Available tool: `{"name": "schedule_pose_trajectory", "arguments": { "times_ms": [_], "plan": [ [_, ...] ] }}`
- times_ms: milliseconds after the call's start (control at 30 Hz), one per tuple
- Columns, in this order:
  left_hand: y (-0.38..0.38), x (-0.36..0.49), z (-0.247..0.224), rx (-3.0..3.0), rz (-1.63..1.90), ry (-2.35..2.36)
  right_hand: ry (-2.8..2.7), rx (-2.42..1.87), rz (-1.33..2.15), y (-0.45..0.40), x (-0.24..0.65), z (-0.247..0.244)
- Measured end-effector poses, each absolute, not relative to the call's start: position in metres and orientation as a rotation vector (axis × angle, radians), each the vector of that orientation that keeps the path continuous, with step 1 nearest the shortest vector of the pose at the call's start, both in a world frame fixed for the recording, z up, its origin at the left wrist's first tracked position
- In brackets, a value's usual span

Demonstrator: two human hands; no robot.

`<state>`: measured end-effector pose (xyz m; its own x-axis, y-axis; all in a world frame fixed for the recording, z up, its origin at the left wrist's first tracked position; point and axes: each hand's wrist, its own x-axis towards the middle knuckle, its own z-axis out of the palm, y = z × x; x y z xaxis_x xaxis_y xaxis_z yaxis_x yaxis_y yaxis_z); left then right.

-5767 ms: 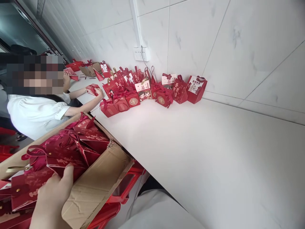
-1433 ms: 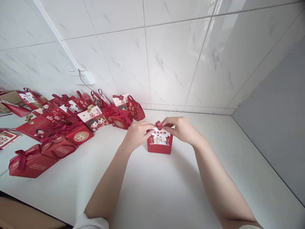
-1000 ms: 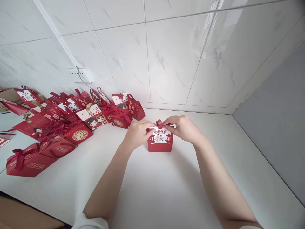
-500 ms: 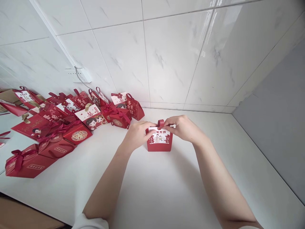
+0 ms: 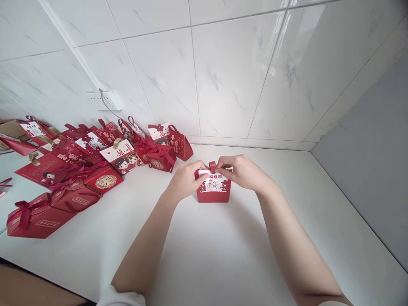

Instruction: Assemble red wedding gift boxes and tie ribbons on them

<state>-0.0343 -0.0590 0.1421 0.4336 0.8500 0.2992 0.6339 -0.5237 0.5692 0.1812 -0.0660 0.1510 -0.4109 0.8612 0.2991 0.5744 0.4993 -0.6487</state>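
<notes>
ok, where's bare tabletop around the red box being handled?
Bare table: between the forearms, in front of the red box; right of the right forearm, out to the grey panel; behind the box, up to the tiled wall; and left of the left forearm, up to the box cluster. Crowded: the far left, boxes packed close.

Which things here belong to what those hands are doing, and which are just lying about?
In the job:
left hand and right hand, both at the top edge
red box
its ribbon loop
white table beneath

Lying about, untouched:
clustered gift boxes
wall socket
brown carton, lower left
</notes>
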Motion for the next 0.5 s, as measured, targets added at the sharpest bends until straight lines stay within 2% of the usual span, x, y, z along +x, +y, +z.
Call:
{"name": "schedule_pose_trajectory", "arguments": {
  "times_ms": [500],
  "plan": [
    [-0.056, -0.023, 0.13, 2.33, 0.856, 1.241, -2.057, -1.152, 0.734, -0.062, 0.175, 0.145]
  ]
}}
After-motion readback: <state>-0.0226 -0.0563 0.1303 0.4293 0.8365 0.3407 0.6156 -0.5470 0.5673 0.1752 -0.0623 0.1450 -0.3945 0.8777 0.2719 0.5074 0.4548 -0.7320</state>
